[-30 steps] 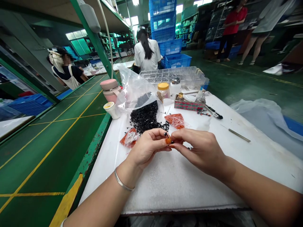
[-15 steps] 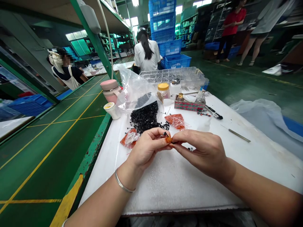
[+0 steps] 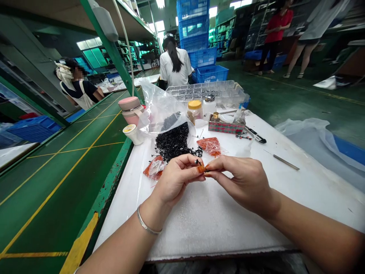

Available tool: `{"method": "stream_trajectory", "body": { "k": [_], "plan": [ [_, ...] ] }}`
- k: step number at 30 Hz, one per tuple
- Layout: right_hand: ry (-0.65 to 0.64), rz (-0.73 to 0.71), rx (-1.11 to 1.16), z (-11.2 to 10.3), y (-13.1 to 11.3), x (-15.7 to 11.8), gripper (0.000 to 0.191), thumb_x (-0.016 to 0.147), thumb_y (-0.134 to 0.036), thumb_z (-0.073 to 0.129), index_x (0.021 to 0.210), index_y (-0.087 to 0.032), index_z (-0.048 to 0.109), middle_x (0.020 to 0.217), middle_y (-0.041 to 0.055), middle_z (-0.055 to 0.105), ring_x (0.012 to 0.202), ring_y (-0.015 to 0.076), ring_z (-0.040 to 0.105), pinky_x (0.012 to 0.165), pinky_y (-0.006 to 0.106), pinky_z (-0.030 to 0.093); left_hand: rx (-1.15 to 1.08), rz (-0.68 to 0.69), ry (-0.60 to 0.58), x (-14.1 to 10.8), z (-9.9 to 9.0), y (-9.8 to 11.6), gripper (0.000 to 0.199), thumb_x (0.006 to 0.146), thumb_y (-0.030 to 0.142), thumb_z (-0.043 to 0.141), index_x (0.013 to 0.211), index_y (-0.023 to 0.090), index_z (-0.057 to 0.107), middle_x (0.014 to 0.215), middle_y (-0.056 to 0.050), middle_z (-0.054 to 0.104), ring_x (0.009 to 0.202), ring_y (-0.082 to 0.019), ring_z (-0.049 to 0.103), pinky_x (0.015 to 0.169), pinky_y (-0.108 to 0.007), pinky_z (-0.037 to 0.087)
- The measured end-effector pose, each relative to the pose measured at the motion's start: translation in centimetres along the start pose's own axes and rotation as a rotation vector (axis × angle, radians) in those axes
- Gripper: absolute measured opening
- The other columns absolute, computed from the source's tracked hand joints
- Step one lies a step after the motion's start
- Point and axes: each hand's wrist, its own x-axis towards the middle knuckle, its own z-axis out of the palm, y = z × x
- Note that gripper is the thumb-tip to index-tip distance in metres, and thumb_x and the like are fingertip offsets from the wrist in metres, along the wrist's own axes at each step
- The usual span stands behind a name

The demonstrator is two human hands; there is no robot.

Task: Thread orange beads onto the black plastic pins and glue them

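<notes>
Over the white tabletop (image 3: 199,224) my two hands meet fingertip to fingertip. My left hand (image 3: 182,173) is closed in a pinch on a small black part (image 3: 197,162), which shows above the thumb. My right hand (image 3: 242,179) pinches at the same spot, thumb and forefinger almost together; a dark bit shows between the hands, mostly hidden by the fingers. Just beyond lies a heap of small black plastic parts (image 3: 172,140), spilling from a clear plastic bag (image 3: 156,102). Bags of tiny orange pieces lie on either side, one left (image 3: 154,167) and one right (image 3: 209,146).
A pink mug (image 3: 130,108) and a white tub (image 3: 132,133) stand at the left edge. Behind are a yellow-lidded jar (image 3: 195,110), a patterned box (image 3: 224,125) and a compartment tray (image 3: 199,89). A cutter (image 3: 256,135) and a thin metal tool (image 3: 286,162) lie right.
The view has shifted slightly. My hands stay together in the same pinch, the right fingertips drawn a little closer around the dark bit.
</notes>
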Motion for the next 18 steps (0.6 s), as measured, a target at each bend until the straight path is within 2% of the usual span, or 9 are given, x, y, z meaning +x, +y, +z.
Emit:
{"method": "stream_trajectory", "body": {
  "k": [9, 15, 18],
  "plan": [
    [-0.026, 0.0, 0.081, -0.16, -0.2, 0.06, 0.014, 0.084, -0.011, 0.065, 0.075, -0.019, 0.059, 0.062, -0.0026, 0.064, 0.053, 0.0082, 0.057, 0.052, 0.021, 0.042, 0.01, 0.008, -0.025, 0.02, 0.02, -0.09, 0.011, 0.073, 0.013, 0.077, 0.075, 0.011, 0.066, 0.081, -0.002, 0.065, 0.07, -0.01, 0.064, 0.068, -0.021, 0.055],
    [-0.09, -0.035, 0.087, -0.27, -0.17, 0.02, 0.012, 0.086, -0.008, 0.059, 0.086, -0.019, 0.06, 0.067, -0.003, 0.064, 0.055, 0.0077, 0.056, 0.054, 0.021, 0.041, -0.009, 0.005, -0.032, 0.0, 0.06, 0.01, 0.013, 0.07, 0.013, 0.079, 0.073, 0.012, 0.067, 0.08, -0.001, 0.065, 0.066, -0.008, 0.065, 0.064, -0.018, 0.054],
    [-0.094, -0.067, 0.034, -0.35, -0.17, -0.06, 0.014, 0.088, -0.007, 0.055, 0.081, -0.019, 0.058, 0.062, -0.0033, 0.06, 0.052, 0.0081, 0.051, 0.052, 0.023, 0.037, -0.006, 0.003, -0.031, 0.01, 0.08, -0.02, 0.012, 0.071, 0.013, 0.078, 0.073, 0.012, 0.066, 0.079, -0.001, 0.065, 0.065, -0.008, 0.065, 0.064, -0.018, 0.054]
  ]
}}
